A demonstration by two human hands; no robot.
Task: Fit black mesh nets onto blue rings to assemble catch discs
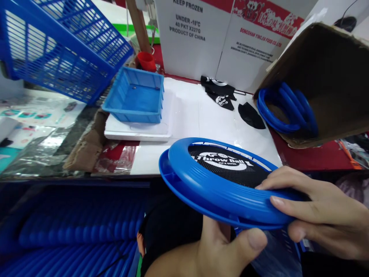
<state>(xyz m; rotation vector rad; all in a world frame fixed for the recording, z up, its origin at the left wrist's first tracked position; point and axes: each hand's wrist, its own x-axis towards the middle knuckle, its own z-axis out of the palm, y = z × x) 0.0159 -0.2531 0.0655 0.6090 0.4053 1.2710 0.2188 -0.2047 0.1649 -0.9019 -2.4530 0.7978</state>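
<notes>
A blue plastic throw disc (213, 192) with a black mesh centre printed "Throw Ball" is held tilted over the front edge of the table. Its rim is made of two rings, and a gap shows between them on the left side. My right hand (323, 207) grips the right side of the rim, fingers on top and thumb at the lower edge. From below, my left hand (225, 246) supports the disc; its thumb sticks out at the front, while the other fingers are mostly hidden underneath. Loose black printed fabric pieces (220, 94) lie beyond the disc on the white table surface (187, 104).
At the right, an open cardboard box (340, 77) lies on its side with several blue rings (279, 111) inside. A blue tray (132, 96) rests on a white foam lid, beside a tilted blue basket (63, 50). Stacked blue rings (83, 219) fill the lower left.
</notes>
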